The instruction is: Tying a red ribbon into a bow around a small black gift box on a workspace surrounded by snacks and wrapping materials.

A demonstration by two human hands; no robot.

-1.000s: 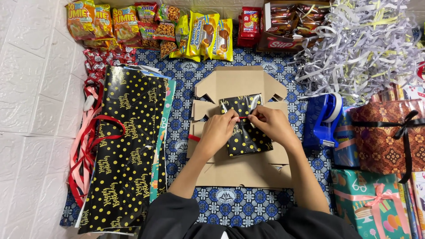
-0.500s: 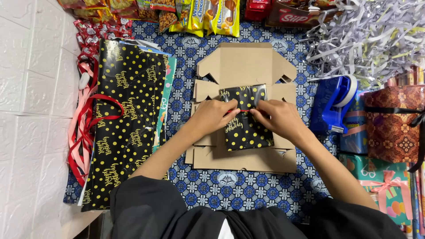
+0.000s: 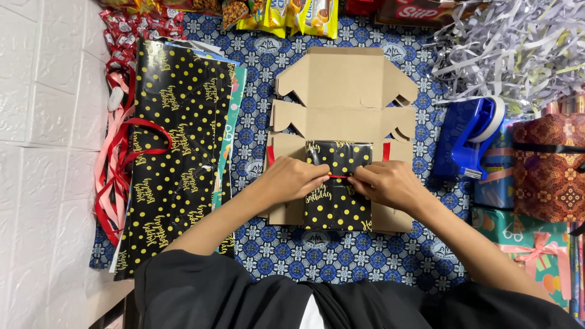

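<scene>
— Both grips pinching, then? 
— Yes: the left hand [image 3: 292, 180] and the right hand [image 3: 390, 183] each nip the red ribbon [image 3: 339, 176] between fingertips, meeting at the frame's centre.
— And the parcel? 
— The black gift box with gold dots [image 3: 337, 201] lies directly beneath both grips, the ribbon crossing its top, set on the open cardboard box [image 3: 344, 85].
— Anything beside it? 
— A blue tape dispenser [image 3: 469, 137] at right, dotted wrapping paper [image 3: 173, 140] at left.

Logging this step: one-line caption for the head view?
Both hands pinch a red ribbon across a black gold-dotted parcel on a flat cardboard box.
</scene>
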